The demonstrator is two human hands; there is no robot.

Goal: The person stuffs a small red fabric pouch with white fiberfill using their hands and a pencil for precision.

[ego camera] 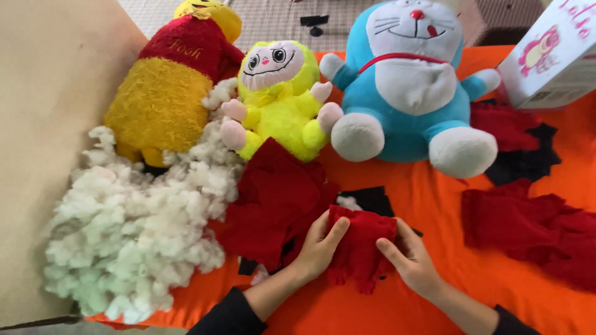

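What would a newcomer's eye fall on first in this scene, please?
Three plush toys line the back: a yellow bear at left, a yellow-green doll, and a big blue cat. White stuffing piles at left, and both hands, left and right, grip a red fabric piece.

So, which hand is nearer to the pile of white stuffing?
The left. The left hand grips the left edge of the red fabric piece, on the side facing the white stuffing. The right hand holds the opposite edge, farther away.

Stuffing blocks left (bare cloth right).
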